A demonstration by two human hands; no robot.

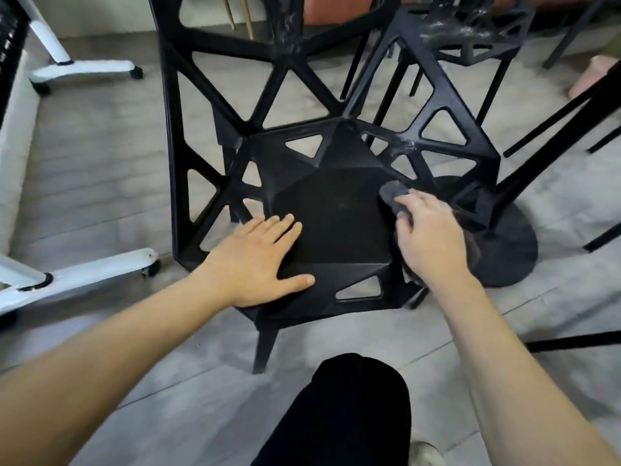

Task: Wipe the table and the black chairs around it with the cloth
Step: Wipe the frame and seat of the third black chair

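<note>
The black plastic chair with triangular cut-outs [336, 210] stands on the grey plank floor [100, 163] directly in front of the person, its flat seat facing the camera and its openwork back rising behind. To the far left, white wheeled frame legs [100, 267] rest on the floor, one caster just beside the chair's front left corner. The left hand [258, 260] lies flat and open on the front left part of the seat, fingers spread, palm down, holding nothing. In the middle, below the seat, the person's knee in black fabric [349, 408] shows at the bottom edge. The right hand [426, 230] presses down at the right edge of the seat, its fingers curled over a small dark grey cloth [391, 193], which is bunched under the fingertips and touches the seat surface; part of the cloth is hidden by the hand. Further right, a round black pedestal base [504, 250] sits on the floor just beside the chair. Behind, at upper right, a second black openwork chair [470, 35] carries whitish dust marks.
</note>
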